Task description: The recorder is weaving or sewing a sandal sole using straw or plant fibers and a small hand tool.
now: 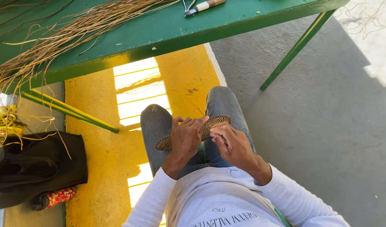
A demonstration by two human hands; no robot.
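Left hand [185, 136] is gripping the flat oval brown woven-fibre piece [216, 122]; right hand's [230, 143] fingers are pinching its edge over the lap. Yanking too hard is probably risking a snapped strand.

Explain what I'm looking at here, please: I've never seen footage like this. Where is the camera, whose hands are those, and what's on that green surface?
There is no machine here. One camera sits on a person's head and looks down at their lap, so the arms in white sleeves are the wearer's own. The person is seated, knees in blue jeans.

The left hand grips a flat, oval woven piece, dark and tan, lying across the knees. The right hand touches its near edge, fingers pinched together; whether they pinch a strand is too small to tell.

Above is a green table with a bundle of long dry fibres and a cutting tool with a pale wrapped handle. On the yellow floor at left lies a dark bag.
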